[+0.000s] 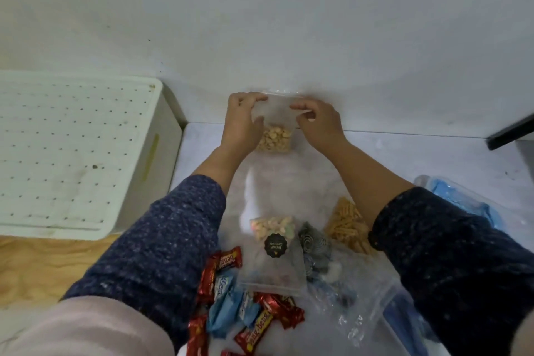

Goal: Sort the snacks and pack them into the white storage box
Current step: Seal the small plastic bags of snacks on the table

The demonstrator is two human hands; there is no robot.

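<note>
A white storage box (161, 159) with a perforated lid sits at the left of the pale worktop (404, 159). Both arms reach forward in speckled navy sleeves. The left hand (241, 121) and right hand (319, 121) each pinch the top edge of a clear zip bag (276, 136), apparently of cashews, held upright near the wall. Closer in lie a marshmallow pouch (273, 233), glossy red wafer bars (228, 261) and blue wrappers (224, 306).

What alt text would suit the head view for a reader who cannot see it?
Both hands, left hand and right hand, pinch the top of a clear bag of nuts held up near the wall. Below lie more snack bags, red and blue candy bars, and at left the white box with its perforated lid on.
</note>
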